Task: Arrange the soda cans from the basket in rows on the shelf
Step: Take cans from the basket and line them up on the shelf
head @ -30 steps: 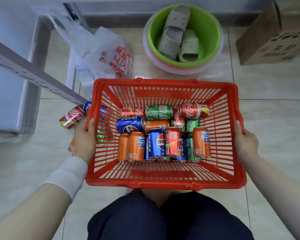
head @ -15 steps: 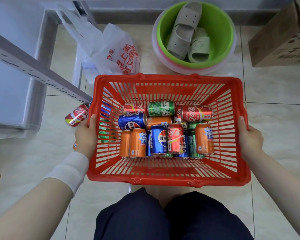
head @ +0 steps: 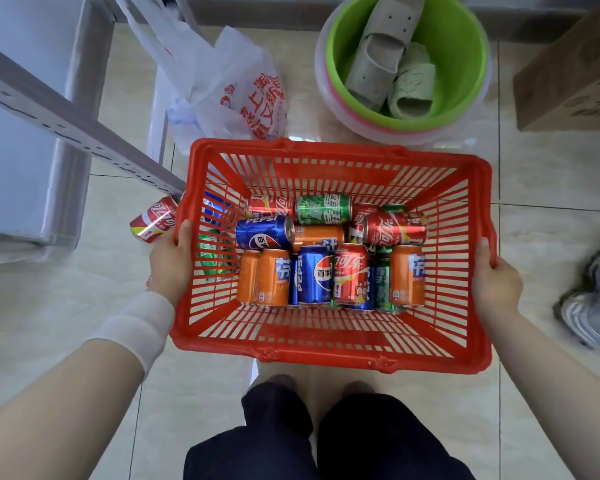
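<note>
A red plastic basket hangs in front of my legs, held by both sides. My left hand grips its left rim and my right hand grips its right rim. Inside lie several soda cans on their sides: a blue Pepsi can, a red Coca-Cola can, a green can and an orange can. One more red can lies on the floor by the basket's left side, with others seen through the slats. The grey metal shelf stands at the left.
A white plastic bag with red print lies beyond the basket. A green basin holding two slippers sits at the back, and a cardboard box is at the right. A sneaker rests on the tiled floor at right.
The basket has shifted slightly right and nearer in view, still held in both hands. A sneaker has come into view at the right edge.
</note>
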`<action>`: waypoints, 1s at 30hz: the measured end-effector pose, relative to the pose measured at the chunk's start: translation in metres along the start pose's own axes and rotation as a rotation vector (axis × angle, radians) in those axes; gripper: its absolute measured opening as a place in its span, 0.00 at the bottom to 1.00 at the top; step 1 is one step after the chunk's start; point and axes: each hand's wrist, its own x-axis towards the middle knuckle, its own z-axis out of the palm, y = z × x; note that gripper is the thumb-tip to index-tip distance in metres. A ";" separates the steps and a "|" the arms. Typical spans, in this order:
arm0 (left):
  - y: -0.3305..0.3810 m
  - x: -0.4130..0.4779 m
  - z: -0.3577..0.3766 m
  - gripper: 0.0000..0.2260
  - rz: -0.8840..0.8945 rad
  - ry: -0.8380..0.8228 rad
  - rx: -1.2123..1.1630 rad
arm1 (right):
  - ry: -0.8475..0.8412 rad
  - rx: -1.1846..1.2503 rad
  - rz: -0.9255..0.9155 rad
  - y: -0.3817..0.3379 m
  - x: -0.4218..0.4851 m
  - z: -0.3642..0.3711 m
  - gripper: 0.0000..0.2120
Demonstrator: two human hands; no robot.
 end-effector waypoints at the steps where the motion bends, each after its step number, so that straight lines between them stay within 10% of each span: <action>1: 0.001 -0.001 -0.001 0.24 -0.014 -0.015 0.015 | 0.007 -0.041 0.005 -0.001 0.000 -0.001 0.31; 9: 0.019 -0.059 -0.030 0.20 0.036 0.161 0.118 | 0.197 -0.237 -0.278 -0.024 -0.054 -0.029 0.28; 20: 0.032 -0.175 -0.030 0.06 -0.035 -0.376 0.028 | -0.213 -0.172 -0.213 -0.049 -0.147 -0.049 0.30; 30: 0.020 -0.097 0.089 0.10 0.061 -0.614 0.078 | -0.586 -0.091 0.025 -0.034 -0.066 0.068 0.36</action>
